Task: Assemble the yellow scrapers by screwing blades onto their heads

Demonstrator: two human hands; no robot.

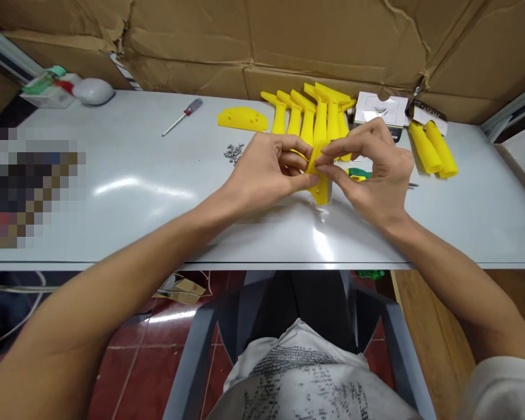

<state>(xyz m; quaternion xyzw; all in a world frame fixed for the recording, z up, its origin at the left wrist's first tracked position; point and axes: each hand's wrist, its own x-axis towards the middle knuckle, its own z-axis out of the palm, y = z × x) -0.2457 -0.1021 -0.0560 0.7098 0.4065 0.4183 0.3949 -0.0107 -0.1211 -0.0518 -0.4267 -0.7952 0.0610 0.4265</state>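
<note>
My left hand (265, 169) is closed around a yellow plastic scraper head (320, 195), held tilted above the table with a pale strip along its right edge. A small hole or screw shows near its lower end. The thumb and fingertips of my right hand (376, 169) are pinched together against the upper face of this piece; whatever lies between them is hidden. Beyond my left hand lies a small pile of metal screws (233, 153). Under my right hand, a screwdriver with a green and yellow handle (359, 174) is partly covered.
Several yellow scraper handles (332, 111) lie in a row at the back, beside a loose yellow plate (241, 119). A red and grey screwdriver (182, 116) is farther left. Right of a white box (380, 108) are two yellow tubes (437, 153). Cardboard (188, 46) walls the back.
</note>
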